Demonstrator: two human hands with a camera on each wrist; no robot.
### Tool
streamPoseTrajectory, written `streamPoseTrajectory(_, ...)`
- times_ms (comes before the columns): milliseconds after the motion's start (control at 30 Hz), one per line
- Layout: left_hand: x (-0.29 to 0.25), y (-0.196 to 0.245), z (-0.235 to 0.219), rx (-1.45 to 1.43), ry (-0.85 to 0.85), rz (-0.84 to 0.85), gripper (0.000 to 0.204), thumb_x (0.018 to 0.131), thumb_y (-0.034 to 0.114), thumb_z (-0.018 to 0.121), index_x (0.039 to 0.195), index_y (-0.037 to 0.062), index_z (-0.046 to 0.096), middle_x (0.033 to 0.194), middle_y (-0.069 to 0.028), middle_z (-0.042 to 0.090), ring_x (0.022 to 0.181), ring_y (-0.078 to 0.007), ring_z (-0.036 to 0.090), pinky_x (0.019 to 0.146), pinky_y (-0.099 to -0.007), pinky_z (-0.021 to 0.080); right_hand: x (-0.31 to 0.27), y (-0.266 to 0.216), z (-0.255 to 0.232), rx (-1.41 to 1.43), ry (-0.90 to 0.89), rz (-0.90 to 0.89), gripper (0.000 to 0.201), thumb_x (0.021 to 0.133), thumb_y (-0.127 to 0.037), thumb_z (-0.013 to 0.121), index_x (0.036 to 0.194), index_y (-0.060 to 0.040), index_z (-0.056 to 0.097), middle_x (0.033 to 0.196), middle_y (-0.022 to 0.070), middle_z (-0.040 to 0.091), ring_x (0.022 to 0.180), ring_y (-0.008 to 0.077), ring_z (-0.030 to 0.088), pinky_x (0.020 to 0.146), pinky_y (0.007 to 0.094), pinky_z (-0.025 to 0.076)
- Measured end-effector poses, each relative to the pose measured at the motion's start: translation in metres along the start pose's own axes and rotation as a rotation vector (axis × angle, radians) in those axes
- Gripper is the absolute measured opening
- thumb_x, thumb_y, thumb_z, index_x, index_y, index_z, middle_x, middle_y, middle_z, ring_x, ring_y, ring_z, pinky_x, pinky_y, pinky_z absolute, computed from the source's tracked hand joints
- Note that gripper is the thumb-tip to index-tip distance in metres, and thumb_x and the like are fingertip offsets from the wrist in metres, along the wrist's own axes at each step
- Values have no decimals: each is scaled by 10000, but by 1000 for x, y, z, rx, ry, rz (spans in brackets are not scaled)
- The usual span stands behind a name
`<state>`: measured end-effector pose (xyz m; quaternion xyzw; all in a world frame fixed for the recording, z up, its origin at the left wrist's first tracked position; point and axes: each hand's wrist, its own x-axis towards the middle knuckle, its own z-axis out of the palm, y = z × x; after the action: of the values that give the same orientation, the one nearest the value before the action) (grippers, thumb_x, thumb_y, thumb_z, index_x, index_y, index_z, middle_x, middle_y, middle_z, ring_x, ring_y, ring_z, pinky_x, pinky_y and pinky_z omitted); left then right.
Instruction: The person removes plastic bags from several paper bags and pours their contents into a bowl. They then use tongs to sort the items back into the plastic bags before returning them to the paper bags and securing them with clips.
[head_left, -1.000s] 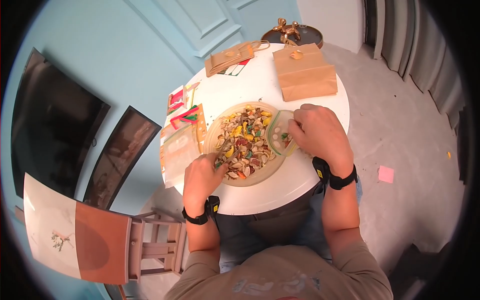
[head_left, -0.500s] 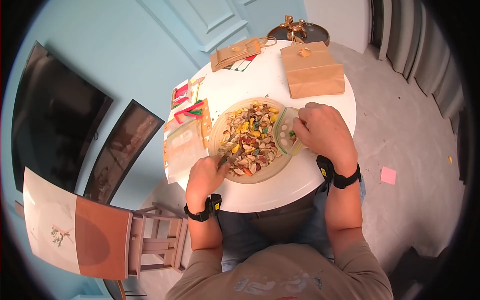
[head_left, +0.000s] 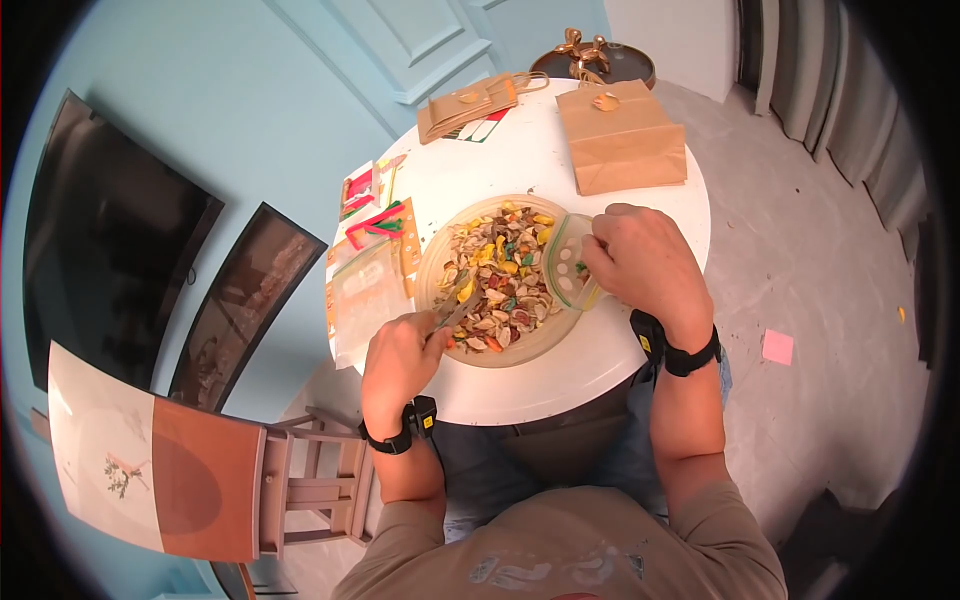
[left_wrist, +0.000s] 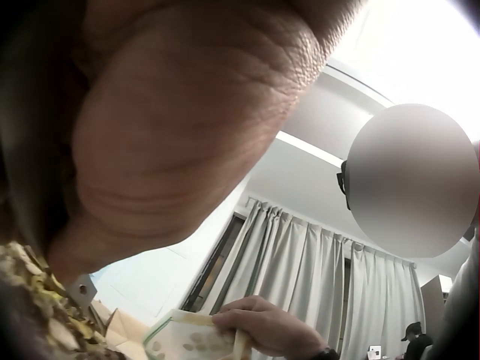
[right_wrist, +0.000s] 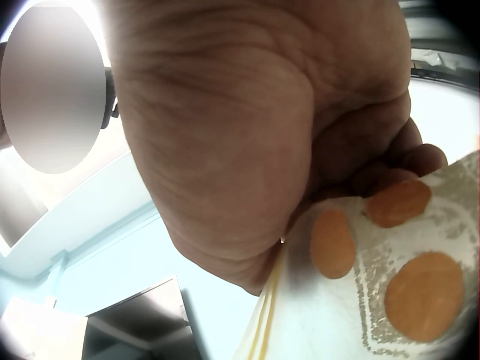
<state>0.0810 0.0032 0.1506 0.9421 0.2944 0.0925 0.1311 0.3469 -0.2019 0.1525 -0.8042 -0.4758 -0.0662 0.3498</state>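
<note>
My left hand (head_left: 400, 358) grips a metal tool (head_left: 458, 308) that looks like tongs, low over the left part of a round, pale bowl (head_left: 428, 285). Mixed dried pieces (head_left: 510, 262), some yellow, green and red, fill the bowl; a yellow piece (head_left: 466, 289) lies at the tool's tips. At the bowl's right edge, my right hand (head_left: 650, 262) pinches the rim of a clear bag (head_left: 568, 255) with a green edge and pale oval spots. A few pieces show inside it. In the right wrist view the bag (right_wrist: 315, 322) hangs from the fingers of my right hand (right_wrist: 232, 142).
Flat brown paper bags (head_left: 465, 108) and a larger paper bag (head_left: 625, 145) lie at the back of the white table (head_left: 520, 165). To the bowl's left are clear bags (head_left: 368, 300) and red and green strips (head_left: 378, 227). A pink note (head_left: 777, 346) is on the floor.
The bowl first shifted right in the head view. Since then the left hand has moved slightly left, and the tool's tips are now beside a yellow piece. The right hand still pinches the bag.
</note>
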Motion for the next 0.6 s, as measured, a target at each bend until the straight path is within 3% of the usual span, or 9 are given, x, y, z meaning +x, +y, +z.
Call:
streamPoseTrajectory(333, 29, 78, 0, -146, 106, 286, 291, 977, 230, 828, 1152, -1, 800, 985, -240, 771, 862, -459, 745, 755, -517, 584, -1, 4, 0, 1, 18, -9, 269, 919, -163, 673, 791, 56, 763, 823, 242, 717, 802, 442, 719, 802, 532, 577)
streamPoseTrajectory(433, 26, 76, -4, -219, 143, 171, 309, 968, 230, 836, 1170, -1, 803, 990, -239, 766, 851, -450, 743, 765, -512, 586, -2, 6, -3, 5, 35, -8, 267, 916, -161, 674, 778, 54, 752, 808, 241, 707, 794, 443, 717, 796, 532, 576)
streamPoseTrajectory(533, 22, 52, -2, -45, 158, 110, 311, 966, 225, 834, 1174, -4, 805, 977, -233, 768, 861, -444, 749, 781, -504, 592, -3, 9, -4, 15, 48, -11, 263, 912, -156, 675, 766, 52, 743, 797, 241, 699, 790, 445, 715, 793, 532, 576)
streamPoseTrajectory(600, 17, 37, 5, -12, 63, 19, 321, 958, 248, 841, 1158, -1, 807, 979, -241, 773, 900, -453, 758, 806, -517, 597, -3, 10, -5, 18, 48, -12, 259, 910, -153, 677, 763, 51, 741, 795, 241, 698, 790, 446, 715, 792, 532, 577)
